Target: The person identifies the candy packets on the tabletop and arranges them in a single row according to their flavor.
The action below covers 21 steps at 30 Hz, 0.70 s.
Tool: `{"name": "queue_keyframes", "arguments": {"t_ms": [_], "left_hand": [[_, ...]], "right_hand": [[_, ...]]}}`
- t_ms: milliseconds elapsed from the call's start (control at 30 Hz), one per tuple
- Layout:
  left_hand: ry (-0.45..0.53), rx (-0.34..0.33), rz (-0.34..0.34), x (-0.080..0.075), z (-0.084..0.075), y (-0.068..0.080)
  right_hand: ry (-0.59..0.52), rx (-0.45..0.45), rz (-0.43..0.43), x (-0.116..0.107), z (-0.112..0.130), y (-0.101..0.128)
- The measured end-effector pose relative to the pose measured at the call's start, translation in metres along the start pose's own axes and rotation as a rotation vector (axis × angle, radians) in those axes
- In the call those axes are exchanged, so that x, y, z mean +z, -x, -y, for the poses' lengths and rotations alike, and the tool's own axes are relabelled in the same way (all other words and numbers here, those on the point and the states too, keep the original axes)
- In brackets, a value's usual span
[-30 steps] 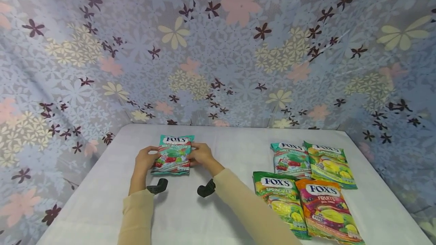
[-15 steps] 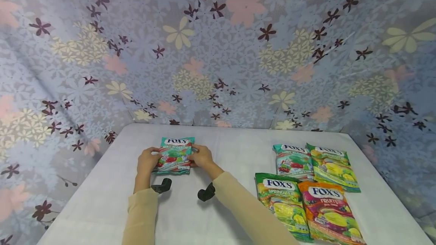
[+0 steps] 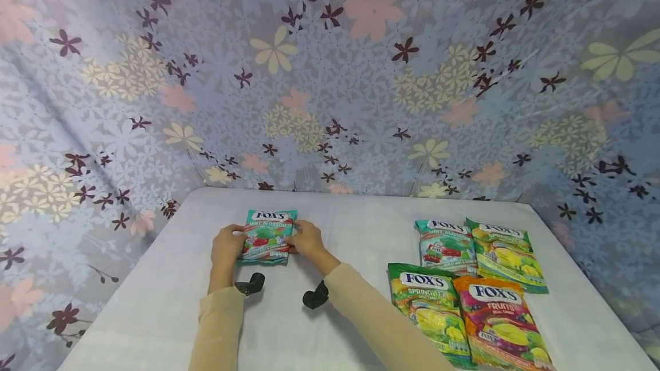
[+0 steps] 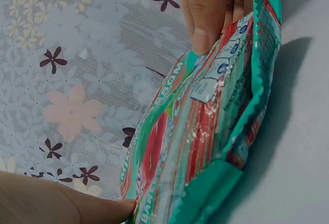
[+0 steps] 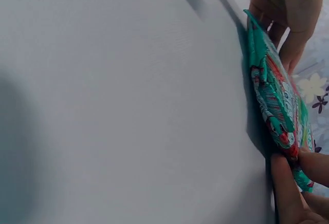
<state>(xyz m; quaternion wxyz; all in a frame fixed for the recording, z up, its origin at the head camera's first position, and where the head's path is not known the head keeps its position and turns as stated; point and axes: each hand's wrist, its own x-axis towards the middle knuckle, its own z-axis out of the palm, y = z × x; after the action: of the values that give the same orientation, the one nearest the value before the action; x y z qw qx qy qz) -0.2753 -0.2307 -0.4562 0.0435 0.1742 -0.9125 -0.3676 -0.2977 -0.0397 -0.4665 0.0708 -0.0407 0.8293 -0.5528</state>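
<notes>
Your left hand and right hand are pinching opposite edges of the Fox's Mint Blossom candy bag. It is resting on the counter between them.

The teal candy bag stands on edge on the white counter, the left grip's thumb at its near edge, opposite grip's fingers pinching its far edge.
</notes>
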Motion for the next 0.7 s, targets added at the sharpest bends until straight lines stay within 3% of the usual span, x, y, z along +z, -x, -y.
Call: {"name": "queue_keyframes", "arguments": {"t_ms": [167,400,600,700], "left_hand": [[-0.017,-0.002,-0.006,0.002,-0.001,0.0],[-0.027,-0.011,-0.036,0.002,-0.002,0.002],[-0.031,0.117,-0.228,0.009,-0.018,0.004],[-0.026,0.189,-0.266,0.016,-0.035,0.009]], "right_hand": [[-0.124,0.04,0.033,-0.004,-0.001,0.002],[-0.076,0.069,0.003,-0.014,0.0,0.004],[-0.041,0.055,0.009,-0.026,0.006,0.009],[-0.039,0.041,0.031,-0.036,0.009,0.013]]}}
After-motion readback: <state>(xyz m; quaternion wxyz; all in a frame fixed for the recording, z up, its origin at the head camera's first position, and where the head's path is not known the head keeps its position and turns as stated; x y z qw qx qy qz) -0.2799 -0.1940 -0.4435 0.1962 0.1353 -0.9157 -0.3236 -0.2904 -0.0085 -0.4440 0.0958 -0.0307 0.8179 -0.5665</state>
